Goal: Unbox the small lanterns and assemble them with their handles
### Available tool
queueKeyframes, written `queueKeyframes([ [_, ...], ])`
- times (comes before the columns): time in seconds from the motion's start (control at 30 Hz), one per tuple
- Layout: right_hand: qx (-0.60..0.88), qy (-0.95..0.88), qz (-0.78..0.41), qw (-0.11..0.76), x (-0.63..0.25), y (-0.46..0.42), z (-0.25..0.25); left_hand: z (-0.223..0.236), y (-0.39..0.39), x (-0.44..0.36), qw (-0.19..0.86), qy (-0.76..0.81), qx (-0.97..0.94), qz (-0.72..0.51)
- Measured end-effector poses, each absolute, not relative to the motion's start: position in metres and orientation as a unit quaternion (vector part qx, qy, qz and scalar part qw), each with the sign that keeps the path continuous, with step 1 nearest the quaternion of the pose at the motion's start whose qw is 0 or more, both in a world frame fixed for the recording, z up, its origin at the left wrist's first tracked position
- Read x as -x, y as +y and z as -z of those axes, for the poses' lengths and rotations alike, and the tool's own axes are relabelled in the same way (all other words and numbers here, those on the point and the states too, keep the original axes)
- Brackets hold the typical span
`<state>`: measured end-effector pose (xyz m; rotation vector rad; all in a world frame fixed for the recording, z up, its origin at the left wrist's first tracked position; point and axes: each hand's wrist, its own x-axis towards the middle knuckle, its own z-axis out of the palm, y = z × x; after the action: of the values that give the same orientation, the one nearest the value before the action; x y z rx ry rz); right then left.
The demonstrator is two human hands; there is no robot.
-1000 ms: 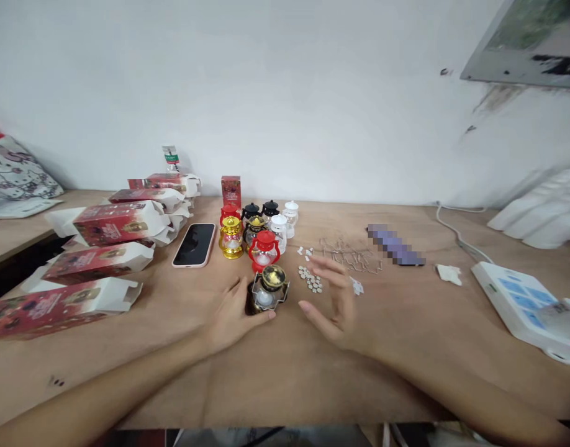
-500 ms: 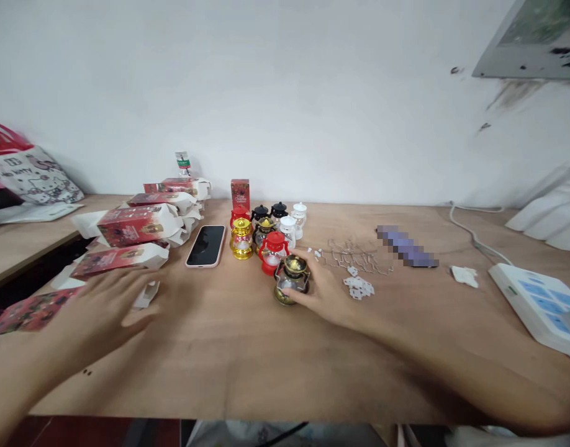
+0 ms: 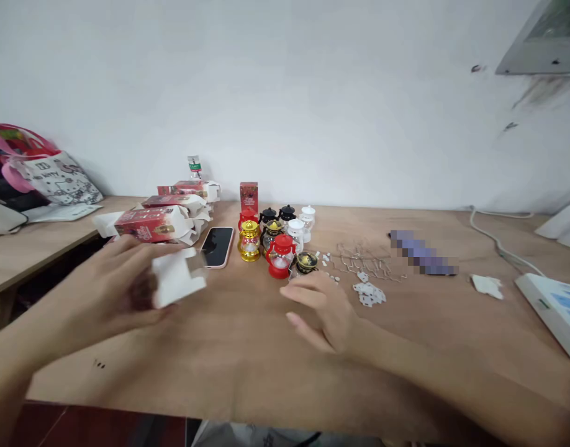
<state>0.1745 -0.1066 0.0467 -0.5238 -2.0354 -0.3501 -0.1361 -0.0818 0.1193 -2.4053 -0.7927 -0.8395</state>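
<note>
My left hand (image 3: 112, 288) is closed around a small cardboard box (image 3: 179, 277), its white open end facing right. Part of the box is covered by my fingers. My right hand (image 3: 320, 310) holds nothing, fingers apart and a bit curled, just in front of a dark bronze mini lantern (image 3: 306, 263). Around that lantern stand a red lantern (image 3: 280, 256), a gold lantern (image 3: 249, 241), a white lantern (image 3: 296, 233) and several others in black, white, bronze and red.
Opened red-and-white boxes (image 3: 149, 223) pile up at the left beside a phone (image 3: 217, 246). One red box (image 3: 249, 197) stands upright behind the lanterns. Wire handles (image 3: 364, 262) and white plastic pieces (image 3: 369, 293) lie to the right, with a white device (image 3: 552, 310) farther over.
My right hand has let go of the bronze lantern and drawn back toward me. My left hand has picked up a box from the left pile. The view has turned slightly left.
</note>
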Motion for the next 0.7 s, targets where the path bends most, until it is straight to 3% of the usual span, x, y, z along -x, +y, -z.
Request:
queueKeyframes([
  [0.07, 0.223, -0.846, 0.133, 0.466, -0.167, -0.113, -0.056, -0.125, -0.087, 0.111, 0.269, -0.249, 0.894, 0.258],
  [0.17, 0.281, -0.836, 0.168, 0.441, -0.163, -0.117, -0.061, -0.108, -0.082, 0.073, 0.328, -0.175, 0.871, 0.323],
  [0.33, 0.343, -0.814, 0.236, 0.405, -0.17, -0.117, -0.056, -0.063, -0.062, 0.039, 0.263, -0.112, 0.856, 0.431],
  [0.53, 0.28, -0.775, 0.307, 0.477, -0.176, -0.112, -0.043, -0.048, -0.059, 0.04, 0.236, -0.083, 0.856, 0.452],
  [0.7, 0.207, -0.786, 0.344, 0.471, -0.181, -0.107, -0.041, -0.044, -0.059, 0.043, 0.265, -0.084, 0.849, 0.449],
])
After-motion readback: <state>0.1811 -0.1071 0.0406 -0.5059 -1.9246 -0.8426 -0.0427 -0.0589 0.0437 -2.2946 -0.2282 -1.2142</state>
